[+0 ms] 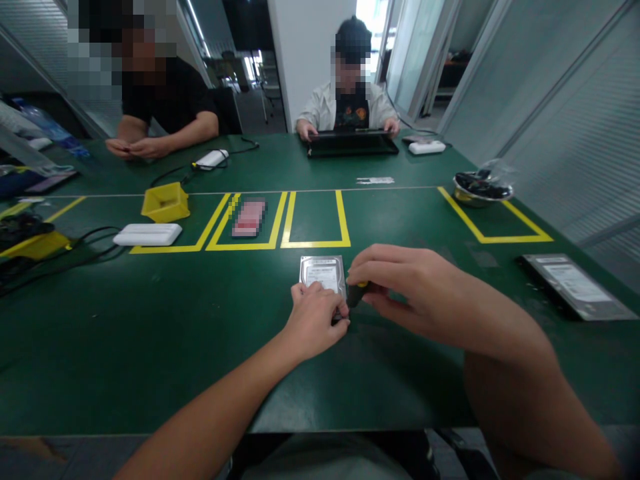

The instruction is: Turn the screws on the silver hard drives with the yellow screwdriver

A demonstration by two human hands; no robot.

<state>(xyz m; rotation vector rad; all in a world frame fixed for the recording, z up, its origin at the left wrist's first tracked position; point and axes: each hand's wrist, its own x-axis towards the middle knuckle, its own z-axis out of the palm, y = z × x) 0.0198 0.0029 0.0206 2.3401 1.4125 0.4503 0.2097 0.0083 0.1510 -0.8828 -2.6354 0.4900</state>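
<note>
The left hand (316, 319) held a rigid, probably hefty hard drive (323, 272), best gripped edgewise, as at three o'clock the right hand (407, 287) clasped a dark tool (356, 295).

The head view looks forward and down past nearby hands (311, 320) across a table (150, 347).

There's a yellow bin (170, 209) on the left, beyond a white block (147, 235), a metal bowl (467, 196) far right, and a pale-jacketed person (323, 107) at the far side.
</note>
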